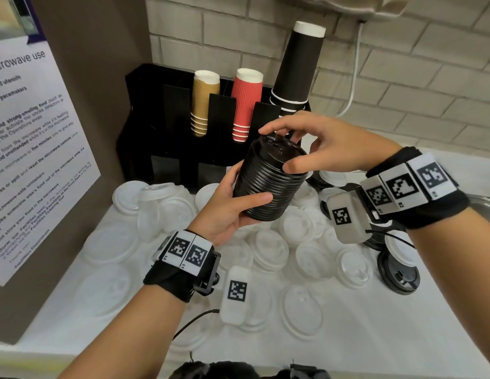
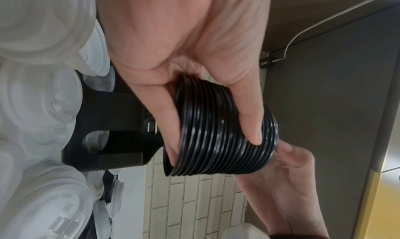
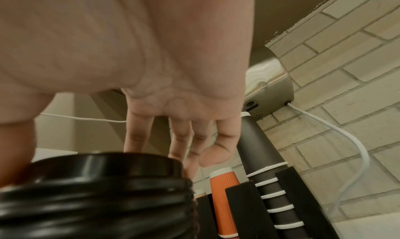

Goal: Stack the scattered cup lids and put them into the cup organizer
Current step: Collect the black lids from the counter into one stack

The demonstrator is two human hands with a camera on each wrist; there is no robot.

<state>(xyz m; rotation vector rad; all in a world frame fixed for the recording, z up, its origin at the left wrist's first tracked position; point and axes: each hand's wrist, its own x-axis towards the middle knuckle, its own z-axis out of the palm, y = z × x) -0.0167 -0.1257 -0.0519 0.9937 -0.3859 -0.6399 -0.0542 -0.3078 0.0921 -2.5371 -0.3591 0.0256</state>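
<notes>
Two hands: both gripping one stack of black lids (image 1: 268, 181), held tilted above the worktop (image 1: 402, 337).
Left hand (image 1: 233, 212): fingers curling round the stack's lower part.
Right hand (image 1: 328, 149): fingers pinching the top lid.
White lids (image 1: 268, 250): lying scattered below.
Cup organizer (image 1: 167, 127): standing just behind, holding cups.

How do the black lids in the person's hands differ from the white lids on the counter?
The black lid stack is nested into one tilted column, gripped by the left hand with the right hand on its top; the white lids lie loose and scattered on the counter. Black is opaque, white translucent. Both are round plastic cup lids.
</notes>
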